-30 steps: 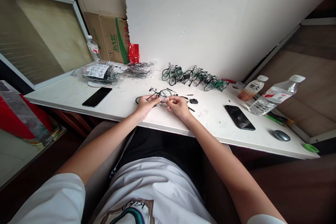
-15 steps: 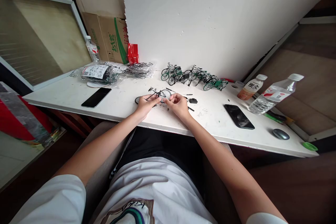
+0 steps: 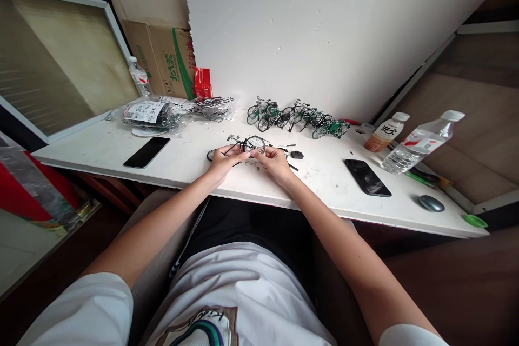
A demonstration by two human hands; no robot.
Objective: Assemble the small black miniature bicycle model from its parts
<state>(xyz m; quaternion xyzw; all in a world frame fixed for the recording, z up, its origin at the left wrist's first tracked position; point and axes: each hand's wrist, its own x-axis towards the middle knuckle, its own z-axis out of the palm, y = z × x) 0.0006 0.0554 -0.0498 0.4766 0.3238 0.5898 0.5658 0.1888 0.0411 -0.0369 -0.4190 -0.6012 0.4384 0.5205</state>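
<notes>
Between my hands is a black miniature bicycle (image 3: 254, 144), raised just above the white table, its spoked wheel facing me. My left hand (image 3: 225, 164) is closed on the frame side, thumb pointing right. My right hand (image 3: 274, 162) pinches the lower rim of the wheel with thumb and fingers. The fingertips partly hide the bicycle. Beneath and beside the hands lie small dark parts, among them a black block-shaped piece (image 3: 297, 154) and a thin black strip (image 3: 292, 167). Another dark wheel (image 3: 210, 155) shows just left of my left hand.
Several finished miniature bicycles (image 3: 300, 116) stand at the back. Plastic bags of parts (image 3: 148, 113) lie at the back left, near a phone (image 3: 146, 152). On the right are another phone (image 3: 367, 177), a tea bottle (image 3: 387, 132), a water bottle (image 3: 423, 143) and a mouse (image 3: 431, 203).
The wheel now faces me more fully and shows larger between my hands. My right fingers have shifted down to its lower rim. The whole view has moved slightly.
</notes>
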